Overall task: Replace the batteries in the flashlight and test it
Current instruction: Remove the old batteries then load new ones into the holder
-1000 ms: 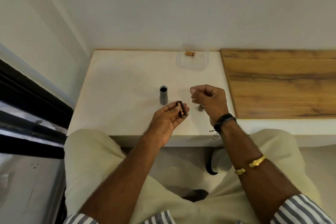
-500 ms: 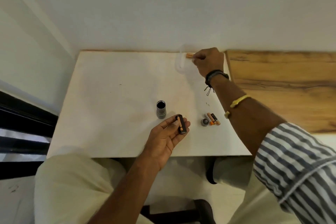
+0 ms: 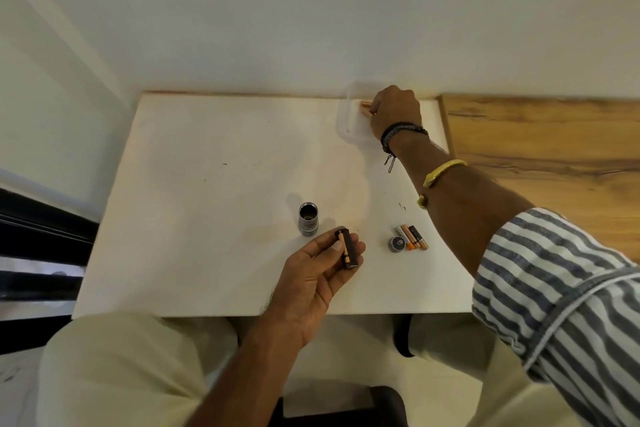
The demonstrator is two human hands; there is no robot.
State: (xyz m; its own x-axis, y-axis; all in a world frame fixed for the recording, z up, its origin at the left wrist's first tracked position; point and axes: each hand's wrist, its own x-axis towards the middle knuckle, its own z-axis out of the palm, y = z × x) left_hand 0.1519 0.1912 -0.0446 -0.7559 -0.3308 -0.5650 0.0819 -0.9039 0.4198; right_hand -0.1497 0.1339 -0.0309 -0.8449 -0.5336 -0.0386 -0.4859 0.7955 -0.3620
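- Nearest: your lap in beige trousers [image 3: 121, 357], tucked under the table's [image 3: 207, 166] near edge. The striped sleeve [image 3: 554, 288] is rolled up on your right arm.
- Left grip [image 3: 322, 274]: palm up over the near edge, fingers and thumb curled round the black battery holder [image 3: 350, 250]. One orange cell [image 3: 343, 246] sits in the slot facing up.
- Flashlight body [image 3: 308, 220]: upright on the table, just beyond and left of the left grip's fingertips. Open end up, dark inside.
- Tail cap [image 3: 397, 243]: round and dark, flat on the table to the right of the left grip.
- Loose batteries [image 3: 412, 237]: right beside the cap, lying side by side, orange and black. Looks like three; can't confirm the count.
- Your right forearm crosses above them toward the far edge, with a gold bangle [image 3: 441, 172] on the forearm and black bands [image 3: 403, 132] at the wrist.
- Right grip [image 3: 394, 111]: knuckles up inside the clear container [image 3: 346, 121] at the table's far edge by the wall. Fingers are clenched on a copper battery [image 3: 364, 105]; its end pokes out left of the fingers.
- Wooden top [image 3: 554, 156] butts against the table's right side.
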